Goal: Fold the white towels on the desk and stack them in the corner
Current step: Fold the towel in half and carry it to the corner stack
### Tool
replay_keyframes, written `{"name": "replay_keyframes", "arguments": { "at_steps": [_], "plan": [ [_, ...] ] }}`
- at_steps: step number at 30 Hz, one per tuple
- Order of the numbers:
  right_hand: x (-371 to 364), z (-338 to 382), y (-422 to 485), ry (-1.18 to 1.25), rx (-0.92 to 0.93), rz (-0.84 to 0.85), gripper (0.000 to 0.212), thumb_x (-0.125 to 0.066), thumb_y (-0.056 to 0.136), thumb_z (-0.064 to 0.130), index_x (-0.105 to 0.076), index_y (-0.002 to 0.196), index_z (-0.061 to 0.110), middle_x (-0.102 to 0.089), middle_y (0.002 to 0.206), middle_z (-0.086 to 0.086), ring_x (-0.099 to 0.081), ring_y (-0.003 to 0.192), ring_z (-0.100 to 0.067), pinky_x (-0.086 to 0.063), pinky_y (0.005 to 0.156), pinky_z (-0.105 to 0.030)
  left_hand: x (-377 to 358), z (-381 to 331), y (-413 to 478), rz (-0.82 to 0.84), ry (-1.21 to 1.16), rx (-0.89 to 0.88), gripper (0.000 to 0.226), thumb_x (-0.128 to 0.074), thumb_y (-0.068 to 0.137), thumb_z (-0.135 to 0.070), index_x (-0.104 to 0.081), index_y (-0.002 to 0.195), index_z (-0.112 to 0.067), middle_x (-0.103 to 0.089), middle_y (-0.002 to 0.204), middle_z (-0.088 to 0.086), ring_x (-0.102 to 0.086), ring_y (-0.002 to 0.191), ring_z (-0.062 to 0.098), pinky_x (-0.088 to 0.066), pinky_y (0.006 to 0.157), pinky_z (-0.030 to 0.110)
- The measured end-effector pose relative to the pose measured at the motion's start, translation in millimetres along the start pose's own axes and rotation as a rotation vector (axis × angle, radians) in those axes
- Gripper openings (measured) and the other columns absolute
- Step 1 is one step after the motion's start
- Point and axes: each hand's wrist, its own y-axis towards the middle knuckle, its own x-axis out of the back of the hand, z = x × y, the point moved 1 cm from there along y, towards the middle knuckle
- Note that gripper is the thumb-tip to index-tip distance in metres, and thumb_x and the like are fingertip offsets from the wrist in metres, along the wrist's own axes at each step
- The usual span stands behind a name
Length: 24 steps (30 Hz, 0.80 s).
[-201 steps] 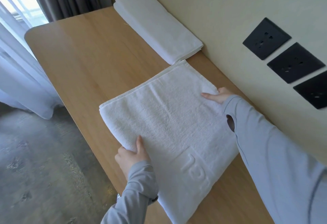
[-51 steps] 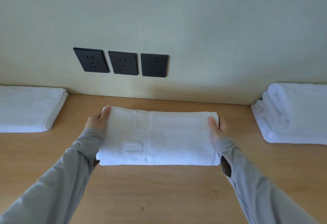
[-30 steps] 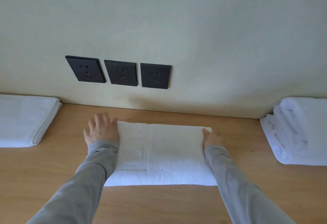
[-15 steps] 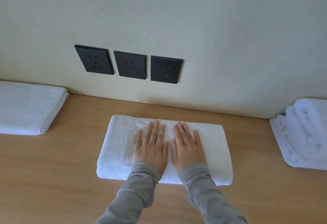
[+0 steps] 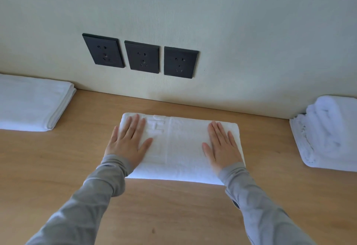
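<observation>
- White terry towel (image 5: 179,148), folded to a thick oblong, lies flat at the centre of the wooden desk (image 5: 173,210), its far long edge near the wall.
- Left hand (image 5: 128,142): mine, palm down on the towel's 9 o'clock end, fingers straight and slightly spread, gripping nothing.
- Right hand (image 5: 222,148): mine, palm down on the 3 o'clock end, fingers straight and together, likewise gripping nothing.
- Marking: raised woven letters (image 5: 158,125) on the towel just beside my left fingertips; the strokes show, but I cannot read a word.
- Folded white pile (image 5: 31,103) at 9 o'clock, flat and neat against the wall, well apart from the centre towel.
- Rumpled white towels (image 5: 328,134) at 3 o'clock, loosely heaped.
- Three black wall sockets (image 5: 142,57) in a row at 12 o'clock, with no readable label.
- Grey sleeves (image 5: 92,202) cover both my wrists.
</observation>
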Motion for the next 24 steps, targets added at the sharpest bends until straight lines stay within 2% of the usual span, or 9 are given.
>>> {"name": "replay_keyframes", "arguments": {
  "at_steps": [4, 7, 9, 10, 11, 13, 15, 21, 24],
  "plan": [
    [10, -4, -5, -0.006, 0.02, 0.03, 0.07, 0.003, 0.089, 0.055, 0.01, 0.148, 0.017, 0.015, 0.157, 0.003, 0.023, 0.139, -0.007, 0.012, 0.116, -0.03, 10, 3, -2, 0.075, 0.035, -0.028, 0.074, 0.01, 0.078, -0.064, 0.031, 0.138, -0.026, 0.032, 0.15, -0.009, 0.027, 0.138, 0.01, 0.009, 0.117, 0.039],
    [24, 4, -23, -0.03, 0.077, -0.095, 0.073, -0.013, 0.093, 0.057, -0.01, 0.149, 0.01, -0.001, 0.157, -0.007, 0.004, 0.145, -0.02, 0.0, 0.118, -0.039, 21, -9, -15, -0.069, 0.187, -0.165, 0.078, 0.014, 0.08, -0.065, 0.019, 0.143, -0.021, 0.025, 0.151, -0.002, 0.017, 0.143, 0.019, 0.009, 0.116, 0.042],
    [29, 22, -36, -0.024, 0.217, -0.162, 0.081, -0.028, 0.088, 0.062, -0.023, 0.147, 0.007, -0.015, 0.155, -0.01, -0.009, 0.143, -0.027, -0.012, 0.115, -0.049, 22, -29, -28, -0.147, 0.198, -0.334, 0.08, -0.006, 0.083, -0.069, 0.007, 0.146, -0.022, 0.009, 0.156, 0.002, 0.009, 0.143, 0.023, 0.007, 0.115, 0.047],
    [26, 31, -39, -0.054, 0.288, -0.124, 0.086, -0.039, 0.083, 0.063, -0.022, 0.147, 0.008, -0.015, 0.156, -0.009, -0.007, 0.143, -0.027, -0.015, 0.114, -0.053, 19, -40, -35, -0.113, 0.209, -0.407, 0.085, -0.02, 0.082, -0.072, 0.007, 0.146, -0.023, 0.008, 0.157, 0.002, 0.011, 0.142, 0.024, 0.009, 0.113, 0.05],
    [22, 40, -42, -0.088, 0.323, -0.061, 0.095, -0.049, 0.078, 0.064, -0.015, 0.149, 0.011, -0.008, 0.157, -0.007, 0.001, 0.144, -0.026, -0.012, 0.115, -0.056, 13, -48, -40, -0.063, 0.232, -0.435, 0.095, -0.032, 0.079, -0.074, 0.015, 0.144, -0.024, 0.017, 0.155, 0.001, 0.018, 0.14, 0.023, 0.015, 0.11, 0.05],
    [14, 53, -41, -0.138, 0.289, 0.023, 0.115, -0.065, 0.07, 0.061, 0.004, 0.149, 0.015, 0.013, 0.157, -0.003, 0.019, 0.141, -0.023, 0.004, 0.115, -0.054, 2, -57, -42, 0.004, 0.295, -0.383, 0.115, -0.05, 0.075, -0.071, 0.034, 0.136, -0.022, 0.038, 0.144, 0.002, 0.028, 0.137, 0.022, 0.021, 0.107, 0.049],
    [10, 55, -37, -0.18, 0.25, 0.032, 0.124, -0.073, 0.066, 0.055, 0.011, 0.148, 0.016, 0.018, 0.155, -0.003, 0.024, 0.139, -0.022, 0.01, 0.113, -0.052, -3, -56, -38, -0.008, 0.306, -0.355, 0.118, -0.058, 0.077, -0.059, 0.039, 0.132, -0.023, 0.04, 0.142, 0.001, 0.025, 0.14, 0.023, 0.016, 0.111, 0.047],
    [9, 1, -41, -0.215, 0.142, 0.084, 0.127, -0.073, 0.066, 0.055, 0.015, 0.146, 0.01, 0.029, 0.147, 0.0, 0.026, 0.138, -0.017, 0.012, 0.115, -0.038, -5, -2, -32, 0.002, 0.322, -0.284, 0.128, -0.066, 0.069, -0.058, 0.036, 0.134, -0.015, 0.036, 0.144, -0.002, 0.029, 0.135, 0.015, 0.021, 0.11, 0.035],
    [8, -22, -49, -0.179, 0.11, 0.086, 0.119, -0.078, 0.065, 0.043, -0.001, 0.147, 0.005, 0.016, 0.15, -0.003, 0.015, 0.14, -0.018, 0.005, 0.115, -0.033, -6, 17, -31, 0.047, 0.327, -0.283, 0.133, -0.069, 0.066, -0.054, 0.038, 0.132, -0.014, 0.037, 0.146, -0.001, 0.028, 0.136, 0.014, 0.017, 0.113, 0.031]
  ]
}}
